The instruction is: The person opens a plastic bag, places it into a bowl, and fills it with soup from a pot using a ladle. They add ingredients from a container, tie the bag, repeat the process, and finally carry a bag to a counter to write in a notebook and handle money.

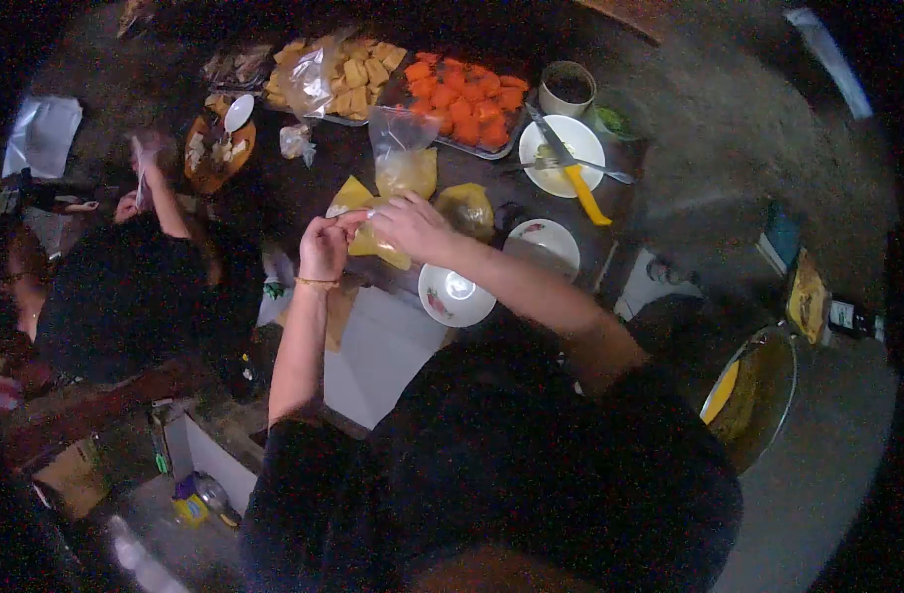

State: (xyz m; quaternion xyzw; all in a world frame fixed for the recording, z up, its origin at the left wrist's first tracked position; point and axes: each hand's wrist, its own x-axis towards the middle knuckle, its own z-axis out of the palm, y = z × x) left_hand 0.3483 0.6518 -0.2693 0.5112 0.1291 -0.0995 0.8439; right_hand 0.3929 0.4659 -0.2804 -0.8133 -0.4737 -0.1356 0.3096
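My left hand [324, 247], with a band at the wrist, is closed in a pinch in the middle of the table. Against its fingertips, my right hand [410, 227] is closed too. Between and just below them is a plastic bag with yellow contents [388, 252], its gathered top at my fingers and partly hidden. Just beyond stands another clear bag with yellow contents [405, 170], its upper part loose. A third yellow bag [467, 210] lies to the right, beside my right wrist. Two white bowls, one nearer [459, 294] and one farther [546, 249], sit under and beside my right forearm.
At the back are trays of tan pieces [358, 74] and orange pieces [467, 104]. A plate [588, 143] holds a yellow-handled knife [582, 188] and a fork. A co-worker's hand [146, 163] moves at left, near a brown dish [215, 163]. A large pot [753, 395] is right.
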